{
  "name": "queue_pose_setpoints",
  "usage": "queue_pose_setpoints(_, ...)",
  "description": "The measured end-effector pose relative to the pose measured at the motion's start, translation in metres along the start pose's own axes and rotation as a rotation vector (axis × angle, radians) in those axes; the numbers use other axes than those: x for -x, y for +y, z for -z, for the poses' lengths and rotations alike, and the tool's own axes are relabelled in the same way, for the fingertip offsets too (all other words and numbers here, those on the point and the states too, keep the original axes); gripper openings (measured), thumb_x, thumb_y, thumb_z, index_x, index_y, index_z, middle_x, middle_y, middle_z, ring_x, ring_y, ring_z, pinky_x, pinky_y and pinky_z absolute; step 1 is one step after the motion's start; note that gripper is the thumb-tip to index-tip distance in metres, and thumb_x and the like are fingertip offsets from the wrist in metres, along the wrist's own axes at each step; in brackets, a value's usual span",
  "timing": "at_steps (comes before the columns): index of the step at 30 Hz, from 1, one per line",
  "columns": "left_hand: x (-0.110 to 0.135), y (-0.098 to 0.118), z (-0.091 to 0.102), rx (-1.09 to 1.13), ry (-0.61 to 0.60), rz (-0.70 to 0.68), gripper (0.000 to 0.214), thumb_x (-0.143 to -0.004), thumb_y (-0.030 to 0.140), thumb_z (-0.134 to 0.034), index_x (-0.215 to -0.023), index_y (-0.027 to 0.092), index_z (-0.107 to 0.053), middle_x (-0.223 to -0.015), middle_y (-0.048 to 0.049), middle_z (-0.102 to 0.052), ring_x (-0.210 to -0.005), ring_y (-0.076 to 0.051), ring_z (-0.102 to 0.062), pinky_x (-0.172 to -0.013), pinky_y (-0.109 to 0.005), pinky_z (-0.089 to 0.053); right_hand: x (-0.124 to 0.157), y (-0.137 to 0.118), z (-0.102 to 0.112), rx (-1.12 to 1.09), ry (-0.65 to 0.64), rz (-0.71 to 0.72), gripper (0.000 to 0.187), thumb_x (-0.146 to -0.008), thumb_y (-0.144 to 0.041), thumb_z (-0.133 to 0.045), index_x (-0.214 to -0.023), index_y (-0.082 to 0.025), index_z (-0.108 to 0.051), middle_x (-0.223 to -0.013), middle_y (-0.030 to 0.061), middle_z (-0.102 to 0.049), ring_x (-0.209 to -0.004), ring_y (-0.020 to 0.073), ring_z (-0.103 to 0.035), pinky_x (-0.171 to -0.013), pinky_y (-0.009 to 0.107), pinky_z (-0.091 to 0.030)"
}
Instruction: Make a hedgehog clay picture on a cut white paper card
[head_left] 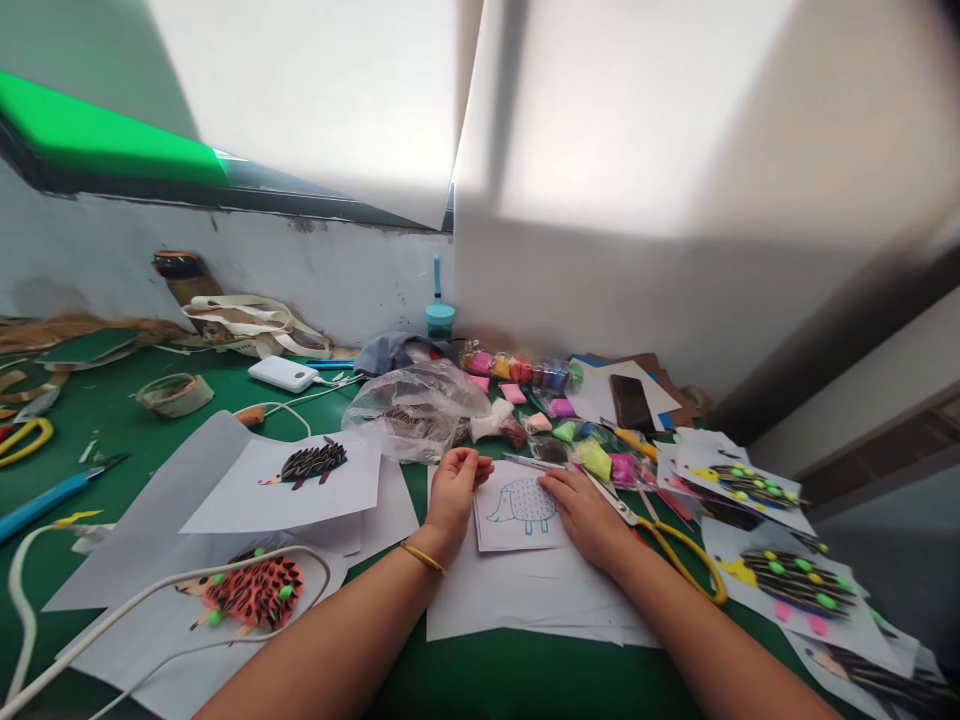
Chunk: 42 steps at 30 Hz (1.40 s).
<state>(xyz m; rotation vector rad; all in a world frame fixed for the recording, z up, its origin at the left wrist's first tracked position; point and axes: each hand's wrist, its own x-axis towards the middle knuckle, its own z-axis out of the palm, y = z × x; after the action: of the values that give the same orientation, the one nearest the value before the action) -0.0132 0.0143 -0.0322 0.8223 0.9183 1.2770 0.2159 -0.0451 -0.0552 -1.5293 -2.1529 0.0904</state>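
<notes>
A white sheet with a blue-outlined hedgehog drawing (525, 505) lies on a stack of blank paper (525, 600) in front of me. At the sheet's upper left edge is my left hand (454, 495), its fingers pinched together; whatever they may hold is too small to make out. My right hand (589, 510) rests flat on the drawing's right edge, its fingertips touching the paper. Just behind the sheet lies a pen (534, 462). Yellow-handled scissors (660, 535) lie beside my right wrist.
Finished hedgehog pictures lie on both sides, one black (311, 463) and one red (259, 592) at left. Bags of coloured clay (596, 460), a clear plastic bag (420, 400) and a phone (631, 402) sit behind. A white cable (150, 590) crosses the left front.
</notes>
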Motion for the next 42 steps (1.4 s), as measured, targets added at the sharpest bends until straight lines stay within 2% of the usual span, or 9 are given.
queue_pose_setpoints(9,-0.009,-0.003,0.002,-0.018,-0.052,-0.025,0.042,-0.075,0.05,-0.073,-0.095,0.017,-0.057,-0.09,-0.0075,-0.073,-0.081,-0.017,-0.07,-0.08,-0.033,-0.052,0.001,0.001,-0.003,0.0,0.022,0.01,0.052,-0.083,-0.004,-0.045,-0.13,-0.022,-0.06,-0.128,0.0112,-0.061,-0.119,0.0253,-0.055,-0.103,0.049,-0.047)
queue_pose_setpoints(17,-0.007,0.004,0.002,0.013,-0.09,-0.037,0.044,-0.072,0.053,-0.075,-0.089,0.019,-0.053,-0.094,-0.0072,-0.073,-0.08,-0.017,-0.07,-0.079,-0.031,-0.051,-0.001,-0.001,0.003,-0.043,0.029,-0.025,0.052,-0.082,-0.003,-0.043,-0.128,-0.021,-0.061,-0.129,0.011,-0.062,-0.12,0.0248,-0.055,-0.106,0.049,-0.045)
queue_pose_setpoints(22,0.005,0.024,-0.006,-0.019,-0.168,-0.075,0.037,-0.069,0.046,-0.08,-0.084,0.017,-0.063,-0.066,0.0023,-0.063,-0.059,-0.01,-0.057,-0.06,-0.023,-0.043,-0.019,-0.034,0.03,-0.095,0.044,-0.015,0.036,-0.091,-0.02,-0.052,-0.126,-0.021,-0.062,-0.122,0.0111,-0.063,-0.113,0.0273,-0.057,-0.1,0.049,-0.047)
queue_pose_setpoints(26,0.02,0.037,-0.014,-0.153,-0.362,-0.033,0.028,-0.073,0.037,-0.078,-0.087,0.016,-0.067,-0.076,-0.0017,-0.066,-0.07,-0.013,-0.06,-0.067,-0.026,-0.045,-0.036,-0.073,0.047,-0.267,0.037,0.041,0.039,-0.094,-0.031,-0.056,-0.133,-0.026,-0.055,-0.11,0.0087,-0.067,-0.101,0.0246,-0.061,-0.086,0.042,-0.052)
queue_pose_setpoints(30,0.023,0.032,-0.009,-0.03,-0.373,0.005,0.039,-0.069,0.034,-0.083,-0.097,0.02,-0.059,-0.079,0.0019,-0.063,-0.075,-0.013,-0.06,-0.069,-0.026,-0.045,-0.046,-0.088,0.038,-0.37,0.111,0.097,0.03,-0.094,-0.029,-0.058,-0.124,-0.026,-0.061,-0.096,0.0057,-0.068,-0.088,0.0216,-0.061,-0.079,0.037,-0.051)
queue_pose_setpoints(32,0.02,0.027,-0.003,-0.016,-0.4,0.064,0.041,-0.068,0.036,-0.084,-0.093,0.019,-0.057,-0.076,0.0017,-0.063,-0.068,-0.011,-0.058,-0.066,-0.024,-0.042,-0.046,-0.086,0.028,-0.424,0.122,0.127,0.022,-0.094,-0.028,-0.059,-0.115,-0.026,-0.065,-0.093,0.0051,-0.068,-0.087,0.0208,-0.061,-0.079,0.036,-0.05)
queue_pose_setpoints(36,0.017,0.022,0.002,-0.054,-0.511,0.129,0.039,-0.067,0.038,-0.085,-0.086,0.017,-0.057,-0.078,-0.0013,-0.065,-0.071,-0.014,-0.061,-0.066,-0.025,-0.042,-0.04,-0.081,0.013,-0.512,0.126,0.089,0.012,-0.091,-0.026,-0.063,-0.102,-0.024,-0.066,-0.088,0.0031,-0.068,-0.081,0.0188,-0.06,-0.073,0.032,-0.049)
queue_pose_setpoints(39,0.019,0.022,-0.001,-0.107,-0.533,0.127,0.037,-0.071,0.042,-0.081,-0.085,0.017,-0.058,-0.076,0.0004,-0.062,-0.064,-0.011,-0.056,-0.061,-0.023,-0.04,-0.034,-0.08,0.012,-0.541,0.134,0.073,0.003,-0.092,-0.024,-0.061,-0.091,-0.024,-0.064,-0.084,0.0013,-0.067,-0.077,0.0174,-0.059,-0.071,0.03,-0.047)
queue_pose_setpoints(42,0.023,0.024,-0.004,-0.18,-0.511,0.107,0.037,-0.074,0.048,-0.076,-0.085,0.016,-0.06,-0.074,0.0012,-0.06,-0.058,-0.008,-0.05,-0.058,-0.023,-0.038,-0.031,-0.08,0.016,-0.521,0.171,0.109,0.01,-0.093,-0.027,-0.059,-0.086,-0.024,-0.065,-0.079,0.0008,-0.065,-0.075,0.0175,-0.057,-0.07,0.03,-0.045)
